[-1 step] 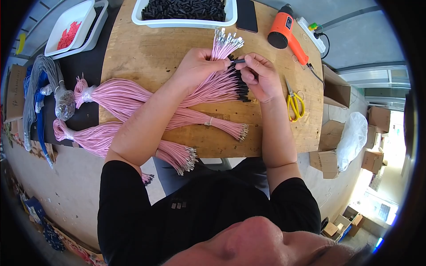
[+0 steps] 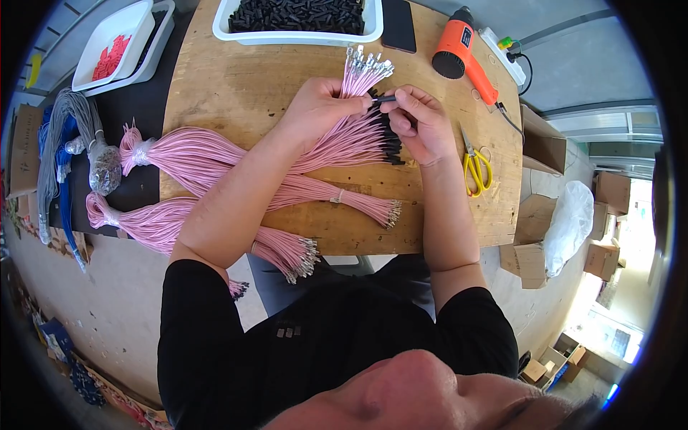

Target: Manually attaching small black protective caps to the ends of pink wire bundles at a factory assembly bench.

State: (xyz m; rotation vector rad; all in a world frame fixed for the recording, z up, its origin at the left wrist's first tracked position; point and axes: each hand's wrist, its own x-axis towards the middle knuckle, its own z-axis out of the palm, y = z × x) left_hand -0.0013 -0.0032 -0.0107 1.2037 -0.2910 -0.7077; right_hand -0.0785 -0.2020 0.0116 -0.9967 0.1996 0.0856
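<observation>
Centrally in the head view, over a wooden table [image 2: 236, 79], the person's two bare hands meet at a bundle of pink wires [image 2: 337, 140]; the left hand [image 2: 322, 107] has its fingers closed round the upper part of the bundle, thumb tip and forefinger together at the near end of a small black sleeve [image 2: 387, 99]; the right hand [image 2: 421, 118] pinches the other end of that sleeve between thumb and forefinger, its remaining fingers curled beneath; whether a wire tip sits inside the sleeve is too small to tell.

Above the left hand, bare metal terminals [image 2: 369, 66] fan out from the bundle; just below the pinched sleeve, other wires of it end in black tips [image 2: 391, 147], lying on the wood; further pink bundles [image 2: 208, 147] stretch under and beside the left forearm, some with metal ends toward the person.

Beyond the hands stands a white tray [image 2: 301, 40] full of black sleeves [image 2: 297, 16], with a dark phone [image 2: 398, 29] just beside it; to the right lie an orange heat gun [image 2: 455, 54] and, near the right forearm, yellow-handled scissors [image 2: 476, 172]; at the far left, a white tub [image 2: 129, 25] holds red pieces [image 2: 112, 57], and grey cables [image 2: 72, 107] hang near blue ones.
</observation>
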